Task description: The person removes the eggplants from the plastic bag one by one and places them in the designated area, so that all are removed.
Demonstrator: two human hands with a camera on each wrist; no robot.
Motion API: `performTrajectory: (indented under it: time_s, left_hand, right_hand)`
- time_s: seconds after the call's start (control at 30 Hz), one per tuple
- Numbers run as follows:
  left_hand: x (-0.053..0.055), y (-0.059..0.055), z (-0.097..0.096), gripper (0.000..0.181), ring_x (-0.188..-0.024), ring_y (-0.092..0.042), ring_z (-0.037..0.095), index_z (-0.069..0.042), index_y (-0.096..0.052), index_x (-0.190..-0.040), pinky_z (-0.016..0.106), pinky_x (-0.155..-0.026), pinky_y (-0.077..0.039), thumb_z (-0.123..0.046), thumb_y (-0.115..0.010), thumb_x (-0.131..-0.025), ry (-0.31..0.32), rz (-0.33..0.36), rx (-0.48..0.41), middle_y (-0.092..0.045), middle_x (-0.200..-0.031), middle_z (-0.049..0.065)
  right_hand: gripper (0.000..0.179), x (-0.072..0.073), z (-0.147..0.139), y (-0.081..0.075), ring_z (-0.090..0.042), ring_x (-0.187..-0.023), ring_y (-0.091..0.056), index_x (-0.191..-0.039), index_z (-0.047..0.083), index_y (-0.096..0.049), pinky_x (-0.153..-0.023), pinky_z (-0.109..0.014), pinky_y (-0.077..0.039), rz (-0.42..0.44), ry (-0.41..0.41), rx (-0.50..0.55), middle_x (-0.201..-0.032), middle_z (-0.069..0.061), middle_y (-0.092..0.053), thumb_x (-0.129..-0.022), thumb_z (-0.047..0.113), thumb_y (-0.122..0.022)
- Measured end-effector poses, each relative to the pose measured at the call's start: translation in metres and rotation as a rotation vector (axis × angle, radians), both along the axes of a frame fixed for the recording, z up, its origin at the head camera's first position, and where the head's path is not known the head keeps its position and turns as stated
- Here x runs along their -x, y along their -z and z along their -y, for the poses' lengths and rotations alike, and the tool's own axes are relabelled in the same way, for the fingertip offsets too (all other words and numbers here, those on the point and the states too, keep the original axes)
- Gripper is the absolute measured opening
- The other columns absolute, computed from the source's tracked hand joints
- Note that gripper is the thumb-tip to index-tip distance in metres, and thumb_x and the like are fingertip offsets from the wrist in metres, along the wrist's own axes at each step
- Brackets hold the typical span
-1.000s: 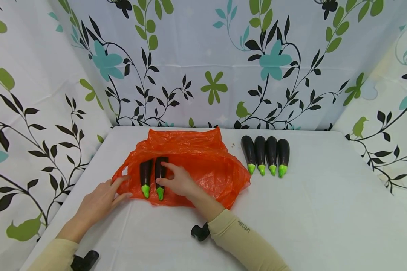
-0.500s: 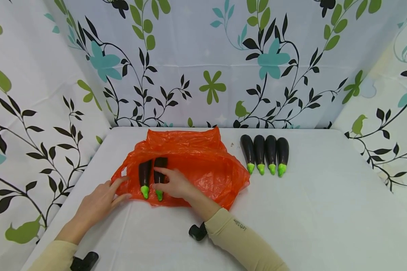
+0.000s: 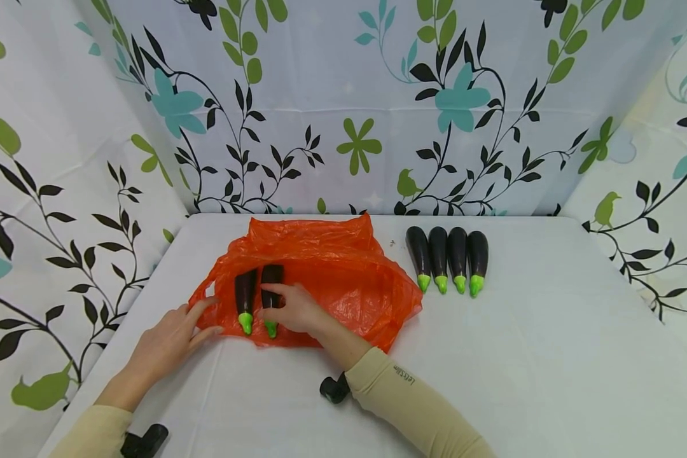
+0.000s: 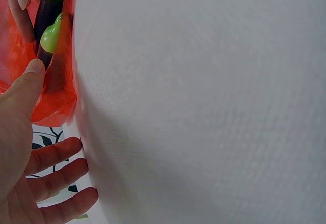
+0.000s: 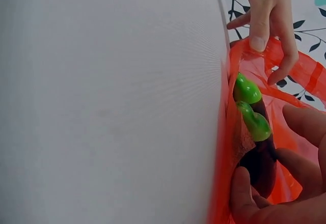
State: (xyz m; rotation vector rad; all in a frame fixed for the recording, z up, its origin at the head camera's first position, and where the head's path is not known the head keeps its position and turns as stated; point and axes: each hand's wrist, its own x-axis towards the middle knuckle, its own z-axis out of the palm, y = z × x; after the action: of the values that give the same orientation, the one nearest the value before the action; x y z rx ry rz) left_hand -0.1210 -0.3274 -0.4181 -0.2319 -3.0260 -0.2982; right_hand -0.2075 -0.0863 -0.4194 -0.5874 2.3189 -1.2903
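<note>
Two toy eggplants with bright green stems lie side by side in an orange-red plastic bag (image 3: pixel 349 299). My right hand (image 3: pixel 299 310) reaches over the bag and grips the right-hand eggplant (image 3: pixel 271 275), thumb and fingers on opposite sides of its body in the right wrist view; the hand hides its middle. The other eggplant (image 3: pixel 245 294) lies just left of it, untouched by the right hand. My left hand (image 3: pixel 168 338) rests at the bag's left edge with fingers spread. In the left wrist view its thumb (image 4: pixel 33 67) touches the bag near an eggplant stem (image 4: pixel 51 36).
Several more eggplants (image 3: pixel 448 261) lie in a row right of the bag, stems toward me. A white cloth (image 3: pixel 521 356) covers the table. Leaf-patterned curtains (image 3: pixel 298 114) stand behind and at both sides. Dark wrist devices (image 3: pixel 144 440) sit by my sleeves.
My right index finger has drawn slightly down along the eggplant, nearer the thumb. The left hand, bag and row of eggplants stay about where they were.
</note>
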Motion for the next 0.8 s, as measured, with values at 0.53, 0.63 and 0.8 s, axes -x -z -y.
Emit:
performTrajectory:
  time_s: [0.53, 0.63, 0.8]
  left_hand:
    - [0.002, 0.0, 0.001, 0.059, -0.087, -0.058, 0.035, -0.017, -0.044, -0.137, 0.052, -0.053, -0.051, -0.044, -0.067, -0.09, -0.006, 0.023, 0.001, -0.058, -0.098, 0.018]
    - [0.002, 0.001, 0.0, 0.059, -0.086, -0.058, 0.035, -0.016, -0.045, -0.136, 0.052, -0.052, -0.051, -0.044, -0.068, -0.09, -0.003, 0.016, 0.001, -0.058, -0.097, 0.018]
    - [0.0, 0.0, 0.0, 0.059, -0.085, -0.058, 0.035, -0.017, -0.045, -0.136, 0.051, -0.052, -0.05, -0.045, -0.067, -0.09, -0.003, 0.015, 0.002, -0.058, -0.096, 0.018]
  right_hand:
    - [0.042, -0.003, -0.014, -0.005, -0.015, -0.091, -0.053, -0.13, 0.029, -0.062, -0.06, -0.027, -0.043, 0.023, 0.08, 0.113, -0.121, 0.001, -0.059, -0.09, 0.023, -0.072]
    - [0.042, -0.008, -0.022, -0.008, -0.015, -0.095, -0.055, -0.131, 0.03, -0.062, -0.066, -0.026, -0.048, 0.027, 0.035, 0.122, -0.117, 0.002, -0.061, -0.091, 0.023, -0.072]
    - [0.043, -0.02, -0.047, -0.016, -0.018, -0.107, -0.057, -0.131, 0.034, -0.061, -0.074, -0.029, -0.053, 0.039, -0.038, 0.116, -0.125, 0.003, -0.057, -0.091, 0.024, -0.071]
